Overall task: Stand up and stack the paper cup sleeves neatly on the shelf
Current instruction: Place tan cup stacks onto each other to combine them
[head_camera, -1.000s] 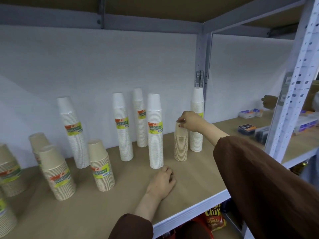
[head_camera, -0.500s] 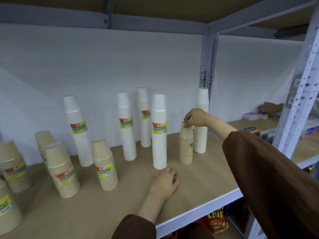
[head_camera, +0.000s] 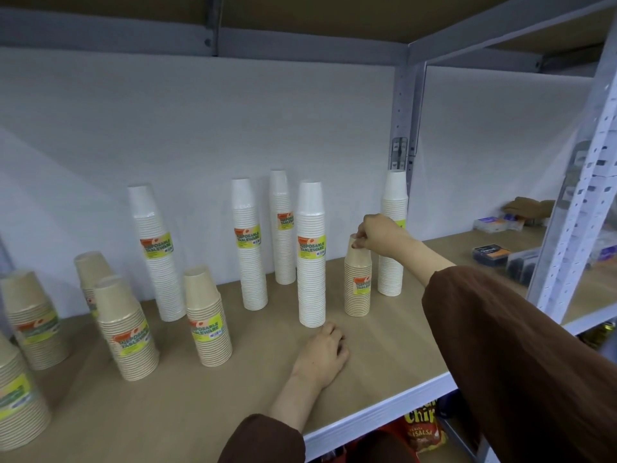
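Observation:
Several sleeves of paper cups stand upright on the wooden shelf (head_camera: 394, 349). My right hand (head_camera: 375, 233) pinches the top of a short brown sleeve (head_camera: 358, 285), which stands between a tall white sleeve (head_camera: 311, 272) and another white sleeve (head_camera: 392, 262) by the post. My left hand (head_camera: 322, 354) rests on the shelf board with loosely curled fingers, holding nothing, just in front of the tall white sleeve. More white sleeves (head_camera: 248, 259) (head_camera: 283, 242) (head_camera: 157, 262) stand toward the back wall. Short brown sleeves (head_camera: 208, 325) (head_camera: 125, 339) stand at the left.
More brown sleeves (head_camera: 31, 325) crowd the far left edge. A grey upright post (head_camera: 402, 128) divides the shelf; beyond it lie small boxes (head_camera: 490, 255). A perforated post (head_camera: 574, 208) stands at the front right. A chips bag (head_camera: 422, 429) sits on the shelf below.
The view has shifted slightly. The brown sleeve's label has turned into view under my right hand's grip. My left hand has stayed in place.

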Demonstrator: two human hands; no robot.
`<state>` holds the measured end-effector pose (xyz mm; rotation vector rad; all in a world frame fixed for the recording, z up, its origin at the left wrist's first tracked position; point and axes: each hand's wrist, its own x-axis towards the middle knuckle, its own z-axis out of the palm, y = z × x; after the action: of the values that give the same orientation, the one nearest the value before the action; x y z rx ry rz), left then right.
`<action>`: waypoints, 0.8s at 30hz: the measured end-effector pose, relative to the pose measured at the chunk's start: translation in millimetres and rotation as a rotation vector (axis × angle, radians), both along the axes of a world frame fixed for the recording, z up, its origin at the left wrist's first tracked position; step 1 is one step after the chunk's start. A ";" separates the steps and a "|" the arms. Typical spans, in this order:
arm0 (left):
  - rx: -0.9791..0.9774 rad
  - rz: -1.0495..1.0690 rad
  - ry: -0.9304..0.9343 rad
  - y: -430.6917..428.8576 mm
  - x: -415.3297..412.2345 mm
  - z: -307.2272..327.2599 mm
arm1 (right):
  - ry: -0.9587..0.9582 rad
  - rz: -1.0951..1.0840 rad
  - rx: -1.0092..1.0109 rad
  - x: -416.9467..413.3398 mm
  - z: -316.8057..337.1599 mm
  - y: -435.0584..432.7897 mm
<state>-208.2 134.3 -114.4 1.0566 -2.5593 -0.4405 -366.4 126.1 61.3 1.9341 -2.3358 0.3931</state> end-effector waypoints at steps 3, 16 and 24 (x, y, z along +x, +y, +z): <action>0.000 0.001 -0.001 0.3 0.0 0.0 | 0.005 -0.025 -0.012 1.3 -1.3 -0.7; 0.024 -0.003 0.032 1.5 1.0 0.7 | 0.052 -0.076 -0.060 2.0 -5.0 -2.7; 0.020 0.006 0.014 2.1 0.8 1.1 | 0.089 -0.084 -0.075 3.4 -7.8 -2.4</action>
<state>-207.3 136.4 -113.3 1.0638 -2.5440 -0.4718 -363.0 123.7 53.5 1.7762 -2.3024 0.3749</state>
